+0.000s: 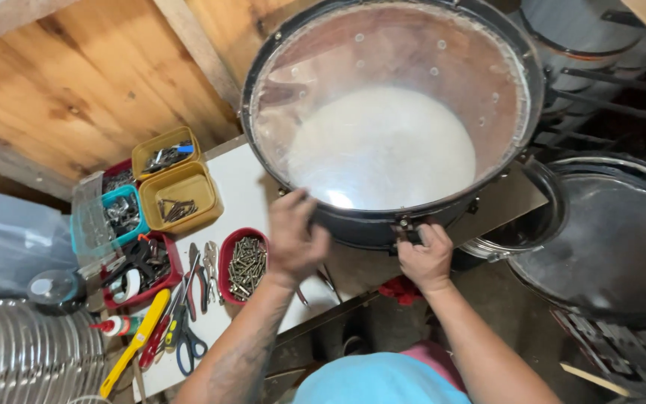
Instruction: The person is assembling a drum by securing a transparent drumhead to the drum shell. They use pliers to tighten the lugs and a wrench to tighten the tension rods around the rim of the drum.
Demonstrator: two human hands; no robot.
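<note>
Head view: I am gripping one drum (pixel 383 127) at its near rim, my left hand (pixel 293 236) clamping the hoop, my right hand (pixel 426 258) pinching a lug; it sits on the white bench (pixel 244 187). Two yellow trays (pixel 173 176), one red screw dish (pixel 244 262) and scissors (pixel 188 340) are lying left.

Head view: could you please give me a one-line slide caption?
Both hands, left hand and right hand, grip the near rim of a large drum beside trays of hardware.
</note>
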